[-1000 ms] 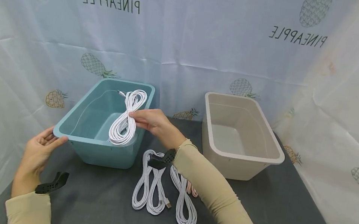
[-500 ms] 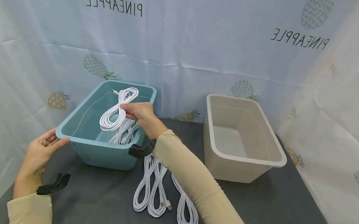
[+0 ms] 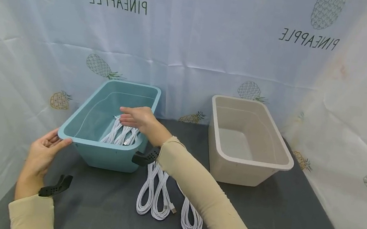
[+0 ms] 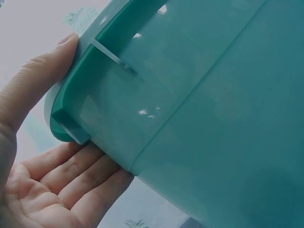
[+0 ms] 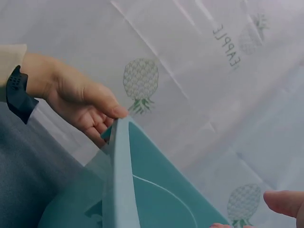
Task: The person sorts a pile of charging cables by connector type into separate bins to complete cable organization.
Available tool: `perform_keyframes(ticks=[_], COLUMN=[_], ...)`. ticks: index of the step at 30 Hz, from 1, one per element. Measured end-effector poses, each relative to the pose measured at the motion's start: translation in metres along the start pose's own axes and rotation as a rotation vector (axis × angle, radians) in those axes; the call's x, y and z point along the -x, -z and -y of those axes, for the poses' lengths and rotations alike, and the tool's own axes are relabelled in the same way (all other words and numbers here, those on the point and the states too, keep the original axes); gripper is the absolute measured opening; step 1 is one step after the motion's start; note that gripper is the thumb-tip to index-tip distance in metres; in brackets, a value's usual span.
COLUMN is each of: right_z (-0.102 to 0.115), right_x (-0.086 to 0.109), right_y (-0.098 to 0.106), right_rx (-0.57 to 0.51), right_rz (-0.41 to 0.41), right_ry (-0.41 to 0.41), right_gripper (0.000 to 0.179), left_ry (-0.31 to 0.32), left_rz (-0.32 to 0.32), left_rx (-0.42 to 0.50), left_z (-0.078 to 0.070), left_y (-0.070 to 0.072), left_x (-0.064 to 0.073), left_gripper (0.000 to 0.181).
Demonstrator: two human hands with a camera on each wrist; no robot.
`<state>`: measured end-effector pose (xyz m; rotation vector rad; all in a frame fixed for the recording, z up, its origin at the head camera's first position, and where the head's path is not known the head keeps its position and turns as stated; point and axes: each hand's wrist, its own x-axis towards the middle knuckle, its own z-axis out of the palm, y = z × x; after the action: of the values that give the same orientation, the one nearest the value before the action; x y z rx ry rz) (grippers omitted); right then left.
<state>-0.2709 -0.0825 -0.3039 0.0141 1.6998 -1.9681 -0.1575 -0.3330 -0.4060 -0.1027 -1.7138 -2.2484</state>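
Note:
My left hand (image 3: 39,155) grips the near left corner of the teal bin (image 3: 90,143). In the left wrist view its thumb lies over the rim (image 4: 71,80) and its fingers go against the outer wall. Over the right part of that bin hovers my right hand (image 3: 141,118), fingers extended, holding nothing. Just below it, white coiled cables (image 3: 120,135) lie on the bin's floor, partly hidden by the front rim and the hand. In the right wrist view, only a thumb (image 5: 285,202) and bits of fingertips show at the bottom right.
More white coiled cables (image 3: 145,202) lie on the dark table (image 3: 102,204) before the bins, one with a USB plug. Another white coil (image 3: 192,224) is partly under the right sleeve. A beige bin (image 3: 250,162) stands at right, a pineapple-print curtain (image 3: 194,34) behind.
My right hand moved left over the teal bin with a white coiled cable and let it go; the cable now lies inside. My left hand kept its grip on the rim.

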Motion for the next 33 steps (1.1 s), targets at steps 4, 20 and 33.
perform_keyframes(ticks=[4,20,33], right_z=[0.0,-0.01,-0.027], right_x=[0.009,0.043,0.062], right_y=[0.004,0.032,0.048], right_rx=[-0.009,-0.019,0.002], right_rz=[0.02,0.059,0.103], right_ry=[-0.023,0.04,0.05], right_gripper=[0.042,0.032,0.031], left_ry=[0.001,0.04,0.049], left_rz=[-0.006,-0.023,-0.008], left_rx=[-0.011,-0.096,-0.17], left_z=[0.0,0.001,-0.003], left_y=[0.0,0.0,-0.001], left_x=[0.002,0.002,0.0], left_gripper=[0.042,0.057,0.069])
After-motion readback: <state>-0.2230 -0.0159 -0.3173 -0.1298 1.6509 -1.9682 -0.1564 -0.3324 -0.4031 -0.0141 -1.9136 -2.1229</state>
